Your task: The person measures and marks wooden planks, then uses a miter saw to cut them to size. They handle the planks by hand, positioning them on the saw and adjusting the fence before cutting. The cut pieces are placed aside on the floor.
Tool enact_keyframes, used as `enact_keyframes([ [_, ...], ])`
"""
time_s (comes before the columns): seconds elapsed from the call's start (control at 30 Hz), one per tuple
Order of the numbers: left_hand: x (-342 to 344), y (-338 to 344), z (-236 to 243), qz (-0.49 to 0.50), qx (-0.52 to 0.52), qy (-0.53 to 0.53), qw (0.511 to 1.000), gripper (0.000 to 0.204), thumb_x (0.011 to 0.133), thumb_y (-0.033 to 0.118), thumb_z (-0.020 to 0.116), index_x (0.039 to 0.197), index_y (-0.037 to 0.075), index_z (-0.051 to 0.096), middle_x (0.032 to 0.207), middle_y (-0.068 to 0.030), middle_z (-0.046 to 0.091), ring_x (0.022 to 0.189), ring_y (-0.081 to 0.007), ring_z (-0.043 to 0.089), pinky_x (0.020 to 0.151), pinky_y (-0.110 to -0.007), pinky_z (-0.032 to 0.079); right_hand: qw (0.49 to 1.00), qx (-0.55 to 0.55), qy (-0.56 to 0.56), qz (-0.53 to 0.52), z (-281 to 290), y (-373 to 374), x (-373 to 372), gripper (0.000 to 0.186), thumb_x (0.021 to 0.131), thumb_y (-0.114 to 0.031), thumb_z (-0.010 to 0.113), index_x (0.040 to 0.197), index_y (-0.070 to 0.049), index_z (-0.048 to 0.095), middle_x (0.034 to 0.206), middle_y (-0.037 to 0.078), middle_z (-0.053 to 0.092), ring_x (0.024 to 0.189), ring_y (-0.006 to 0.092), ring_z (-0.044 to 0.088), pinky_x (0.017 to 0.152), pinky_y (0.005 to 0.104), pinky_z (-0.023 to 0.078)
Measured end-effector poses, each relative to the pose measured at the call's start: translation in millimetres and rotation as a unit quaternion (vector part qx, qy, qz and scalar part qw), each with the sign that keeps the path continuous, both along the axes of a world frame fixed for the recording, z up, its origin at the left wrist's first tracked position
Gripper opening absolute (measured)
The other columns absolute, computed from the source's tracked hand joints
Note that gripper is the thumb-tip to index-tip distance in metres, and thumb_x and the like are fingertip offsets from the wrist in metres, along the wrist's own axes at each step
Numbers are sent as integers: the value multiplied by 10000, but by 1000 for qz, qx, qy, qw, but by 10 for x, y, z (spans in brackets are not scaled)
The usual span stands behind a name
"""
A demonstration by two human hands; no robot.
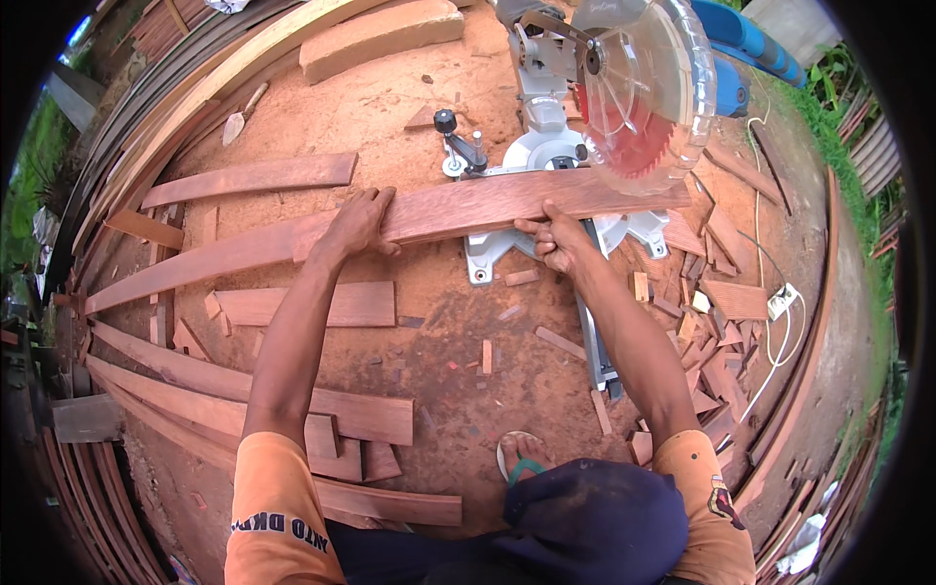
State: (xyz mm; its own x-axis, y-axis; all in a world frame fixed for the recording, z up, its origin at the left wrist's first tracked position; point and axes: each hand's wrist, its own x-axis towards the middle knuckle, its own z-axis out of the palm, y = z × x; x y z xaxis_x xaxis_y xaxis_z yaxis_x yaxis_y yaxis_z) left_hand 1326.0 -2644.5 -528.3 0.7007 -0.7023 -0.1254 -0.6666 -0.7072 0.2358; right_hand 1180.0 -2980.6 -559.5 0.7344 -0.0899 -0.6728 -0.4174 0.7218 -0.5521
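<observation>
1. Head view — a long reddish-brown plank (468, 210) lies across the bed of a mitre saw (556, 156), running from under the raised saw blade (639, 107) far out past the person's left side.
2. Left hand (356, 224) lies flat over the plank's top face, fingers curled over the far edge, pressing down rather than wrapped round it.
3. Right hand (558, 239) pinches the plank's near edge just short of the blade, thumb on top, fingers tucked beneath as far as can be seen — closed on the wood.
4. Handling, as a judgement: the board looks stiff and fairly heavy, with a dry, rough-sawn face that should not slip under a palm. Most of its length hangs outboard of the left hand, so that end will want to tip or swing; the steadying hold belongs there, well clear of the blade guard.
5. A screw clamp (458, 146) stands on the saw bed just beyond the plank, between the two hands; whether it touches the wood cannot be told.
6. Containers: none visible. Offcuts (702, 322) lie loose on the sawdust-covered ground to the right of the right hand; longer boards (244, 180) lie scattered beyond and left of the left hand.
7. A white power strip (780, 300) with its cord lies further right of the offcuts.
</observation>
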Motion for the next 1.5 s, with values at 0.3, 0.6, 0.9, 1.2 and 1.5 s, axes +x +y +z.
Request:
enact_keyframes([
  [0.3,85,-52,-32,-29,-13,-23,999,1080,529,286,953,1448,-19,473,1206,-238,601,1172,-405,573,1040,-453,472,1000,19,-5,14,-58,-118,6,363,1147,-388,309,1169,-44,421,992,245,711,444,19,289,341,167,258],
  [0.6,83,-51,-68,-4,2,-18,1000,1132,516,247,960,1482,-44,446,1225,-248,592,1198,-410,558,1072,-443,459,998,-10,-2,65,65,-95,58,420,1150,-306,283,1504,-81,286,1107,262,706,455,16,297,355,176,236],
  [0.9,-11,-46,-94,33,53,-67,996,1247,569,324,975,1588,18,325,1511,-263,446,1449,-417,366,1215,-493,315,888,-409,-58,200,-398,470,-510,551,1072,-539,454,1316,-58,569,1153,210,716,941,306,673,698,448,547],
  [1.2,-441,-224,-207,112,-44,-77,990,1157,660,559,883,1572,51,385,1623,-280,326,1537,-432,256,1252,-577,201,607,-660,-254,362,-838,1392,-2158,356,920,-93,608,1275,-67,610,1196,134,615,1077,372,598,947,481,468],
  [1.5,-427,-370,-471,131,-85,-125,980,1153,668,737,727,1567,91,405,1634,-229,339,1550,-396,242,1271,-591,132,571,-688,-331,302,-735,1225,-2345,353,900,-39,661,1251,-78,661,1259,111,645,1134,320,604,1003,465,418],
])
